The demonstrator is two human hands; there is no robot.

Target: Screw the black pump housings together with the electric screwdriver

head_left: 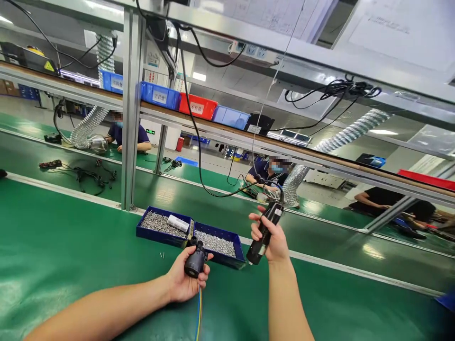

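Right now the left hand (185, 282) is closed around a small black motor (195, 263), fingers wrapped under its round body and thumb over the top. The motor sits low and near, just in front of the right-hand tray (220, 245). Thin blue and yellow wires (199, 312) hang from under the motor, down past the wrist.

The right hand (270, 239) is closed around a black electric screwdriver (265, 233), held tilted with its tip down toward the left and its cable end up toward the far right. Its cord (199, 142) runs up to the overhead frame.

Two blue trays lie side by side on the green counter (71, 255), both filled with small silver screws; the left tray (161, 225) also holds a white block (177, 223). A couple of loose screws (162, 255) lie on the counter near the left tray.

The motor looks rigid, compact and fairly dense for its size, with a smooth plastic shell that could slip, so a wrap around the round body seems the safest hold. The wires look soft and thin; they are best kept clear of any pull. The screwdriver looks stiff and heavier, suited to a full-palm hold at mid-barrel.

Other people sit at the far side of the line.
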